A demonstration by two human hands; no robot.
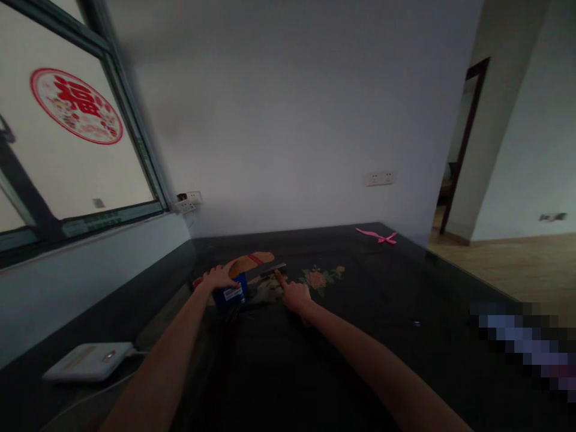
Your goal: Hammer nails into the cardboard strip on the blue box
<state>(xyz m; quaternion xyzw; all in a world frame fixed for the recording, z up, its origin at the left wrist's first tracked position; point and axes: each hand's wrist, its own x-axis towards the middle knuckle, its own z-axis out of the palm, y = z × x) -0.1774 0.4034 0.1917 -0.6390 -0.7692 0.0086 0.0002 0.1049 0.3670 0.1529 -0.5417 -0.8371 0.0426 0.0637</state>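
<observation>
My left hand (219,278) is closed over the top of a small blue box (231,294) with a white label. A tan, insole-shaped piece (252,261) with a red band lies just behind the box and partly behind my fingers. My right hand (297,296) points with the index finger stretched out and the other fingers curled in. That fingertip is at the right end of a thin dark strip (273,269) with a shiny edge; whether it touches is hard to tell. A small red thing (198,282) shows left of my left hand, its kind unclear.
A black glossy table (360,360) bears a printed flower pattern (316,279). A pink ribbon-like thing (380,236) lies at the far right. A white power bank (87,362) with a cable sits at the near left. Wall and window border the table.
</observation>
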